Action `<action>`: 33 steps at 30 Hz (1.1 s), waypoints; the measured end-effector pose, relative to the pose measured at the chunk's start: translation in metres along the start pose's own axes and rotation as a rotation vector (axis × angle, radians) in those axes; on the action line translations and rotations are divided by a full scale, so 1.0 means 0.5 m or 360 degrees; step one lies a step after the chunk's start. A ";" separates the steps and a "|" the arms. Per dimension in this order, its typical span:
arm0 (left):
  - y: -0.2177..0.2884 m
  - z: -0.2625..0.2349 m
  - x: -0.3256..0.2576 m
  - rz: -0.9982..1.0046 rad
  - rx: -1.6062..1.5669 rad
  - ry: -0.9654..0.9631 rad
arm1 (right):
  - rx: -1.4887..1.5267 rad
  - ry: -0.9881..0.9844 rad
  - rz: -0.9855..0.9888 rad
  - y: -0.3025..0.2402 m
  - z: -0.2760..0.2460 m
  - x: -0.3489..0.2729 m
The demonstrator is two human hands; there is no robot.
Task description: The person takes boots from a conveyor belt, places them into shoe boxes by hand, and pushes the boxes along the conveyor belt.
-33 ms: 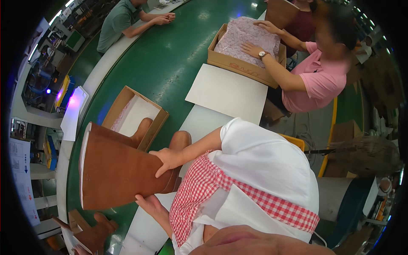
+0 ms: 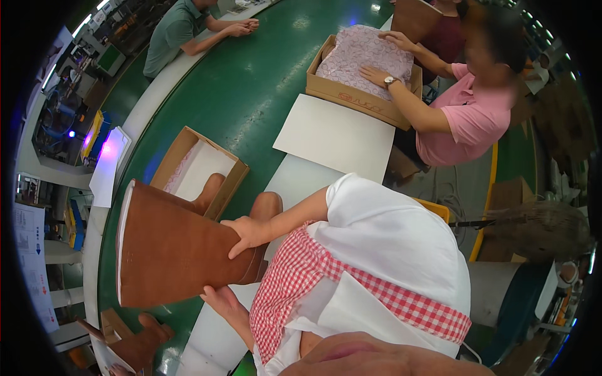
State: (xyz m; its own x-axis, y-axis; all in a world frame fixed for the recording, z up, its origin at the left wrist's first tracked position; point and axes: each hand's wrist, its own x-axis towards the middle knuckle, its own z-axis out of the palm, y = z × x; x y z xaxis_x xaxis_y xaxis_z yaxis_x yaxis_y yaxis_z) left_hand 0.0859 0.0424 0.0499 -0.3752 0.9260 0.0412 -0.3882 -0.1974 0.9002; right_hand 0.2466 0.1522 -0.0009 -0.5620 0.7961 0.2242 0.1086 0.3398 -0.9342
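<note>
A pair of tall brown boots lies sideways in front of me, the wide shaft tops facing left. Only a toe and a strip of shaft show of the rear boot; the nearer one covers the rest. My right hand grips the nearer boot around its ankle, thumb on top, other fingers mostly out of sight. At the shaft's lower edge, my left hand holds the same boot from below, its fingertips partly hidden. Beyond the boots an open cardboard box contains white and pink-patterned paper.
White boards lie along the green table. To the right, a person in pink presses patterned paper into another box. Another person in green leans at the far side. More brown boots are at lower left.
The held boot has risen very slightly, with my hands still on it. The hands of the person in pink have shifted a little to the right over the paper.
</note>
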 end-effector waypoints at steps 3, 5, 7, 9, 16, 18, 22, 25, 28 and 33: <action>-0.028 -0.020 -0.001 0.0056 0.0065 -0.0295 | 0.0112 0.0107 -0.0016 -0.011 -0.015 -0.010; -0.040 -0.005 -0.015 -0.0076 0.0248 0.0066 | 0.0244 0.0187 -0.0066 -0.014 -0.002 -0.012; -0.033 0.008 -0.018 -0.0106 0.0208 0.0088 | 0.0248 0.0156 -0.0069 -0.006 -0.003 -0.006; -0.027 0.016 -0.021 -0.0181 0.0209 0.0234 | 0.0257 0.0110 -0.0067 -0.016 -0.006 -0.005; -0.047 -0.010 -0.055 -0.0152 0.0461 0.0277 | 0.0356 0.0437 -0.0054 -0.100 -0.004 0.043; -0.056 -0.030 -0.070 -0.0114 0.0484 0.0351 | 0.0404 0.0405 -0.0052 -0.100 0.011 0.049; -0.053 -0.015 -0.047 -0.0071 0.0313 0.0300 | 0.0657 0.0109 0.0089 -0.049 -0.003 0.098; -0.046 -0.021 -0.036 0.0046 0.0177 0.0305 | 0.0907 -0.0121 0.0115 -0.124 -0.052 0.122; -0.048 -0.047 -0.039 0.0111 0.0002 0.0337 | 0.0664 -0.0516 0.0308 -0.107 -0.101 0.147; -0.050 -0.080 -0.042 0.0163 -0.0080 0.0438 | 0.0435 -0.0701 0.0006 -0.048 -0.077 0.084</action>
State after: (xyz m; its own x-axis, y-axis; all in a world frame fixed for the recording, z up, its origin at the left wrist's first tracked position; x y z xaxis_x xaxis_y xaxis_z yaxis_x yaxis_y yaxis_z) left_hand 0.0698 0.0152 0.0091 -0.6261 0.7797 0.0058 -0.3750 -0.3076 0.8745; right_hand 0.2520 0.1968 0.0415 -0.8602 0.4910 0.1375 -0.0735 0.1473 -0.9864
